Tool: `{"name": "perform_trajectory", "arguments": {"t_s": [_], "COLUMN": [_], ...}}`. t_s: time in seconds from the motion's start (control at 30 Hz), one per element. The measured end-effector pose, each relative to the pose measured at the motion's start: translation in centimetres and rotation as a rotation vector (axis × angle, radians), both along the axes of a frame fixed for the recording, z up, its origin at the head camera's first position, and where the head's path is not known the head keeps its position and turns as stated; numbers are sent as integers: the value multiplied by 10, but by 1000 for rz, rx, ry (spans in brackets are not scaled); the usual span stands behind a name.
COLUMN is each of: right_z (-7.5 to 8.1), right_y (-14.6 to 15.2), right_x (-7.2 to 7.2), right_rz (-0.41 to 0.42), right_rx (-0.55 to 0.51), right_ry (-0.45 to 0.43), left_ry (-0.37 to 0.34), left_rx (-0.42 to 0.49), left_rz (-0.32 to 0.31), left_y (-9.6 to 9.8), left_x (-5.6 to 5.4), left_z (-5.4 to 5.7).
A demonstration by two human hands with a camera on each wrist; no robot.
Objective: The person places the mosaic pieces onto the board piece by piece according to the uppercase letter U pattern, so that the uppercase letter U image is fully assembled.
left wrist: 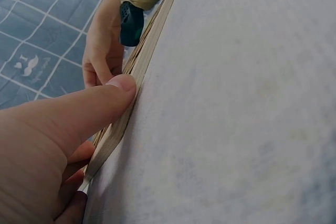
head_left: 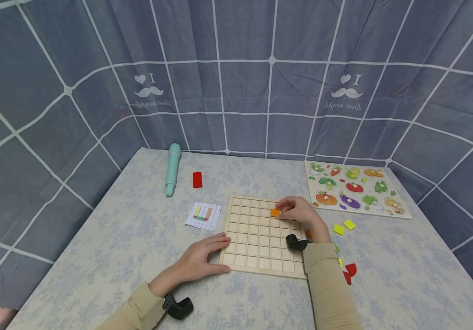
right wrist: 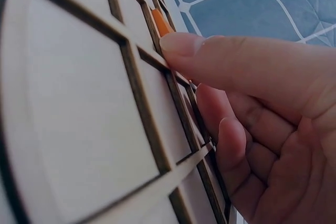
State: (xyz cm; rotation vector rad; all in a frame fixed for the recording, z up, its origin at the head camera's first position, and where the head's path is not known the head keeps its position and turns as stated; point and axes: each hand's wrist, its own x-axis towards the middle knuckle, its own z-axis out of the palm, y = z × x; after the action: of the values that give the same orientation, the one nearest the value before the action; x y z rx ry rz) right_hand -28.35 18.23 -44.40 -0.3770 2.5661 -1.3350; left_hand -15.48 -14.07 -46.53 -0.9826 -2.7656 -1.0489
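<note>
Orange tile pinched; curtain reads “love simple”

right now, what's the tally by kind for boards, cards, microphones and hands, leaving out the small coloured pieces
Boards: 2 (wooden grid board, vegetable board)
Cards: 1 (patterned card)
Microphones: 1 (teal microphone)
Hands: 2 (left hand, right hand)
Total: 6

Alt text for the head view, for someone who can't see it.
The right hand pinches an orange tile at a wooden grid board, while the left hand touches the board's near left corner. A pattern card and teal microphone lie left, a vegetable puzzle and yellow tiles right.
</note>
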Motion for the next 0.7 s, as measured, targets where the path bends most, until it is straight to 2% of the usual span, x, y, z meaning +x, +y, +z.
{"name": "perform_trajectory", "arguments": {"t_s": [0.37, 0.53, 0.7], "right_z": [2, 4, 16], "right_y": [-1, 0, 6], "right_x": [0, 0, 3], "right_rz": [9, 45, 87], "right_rx": [-13, -30, -66], "right_ry": [7, 10, 20], "left_ry": [6, 8, 7], "left_rx": [2, -2, -9], "left_rz": [4, 7, 6], "left_y": [0, 0, 0], "left_x": [0, 0, 0], "left_z": [0, 0, 0]}}
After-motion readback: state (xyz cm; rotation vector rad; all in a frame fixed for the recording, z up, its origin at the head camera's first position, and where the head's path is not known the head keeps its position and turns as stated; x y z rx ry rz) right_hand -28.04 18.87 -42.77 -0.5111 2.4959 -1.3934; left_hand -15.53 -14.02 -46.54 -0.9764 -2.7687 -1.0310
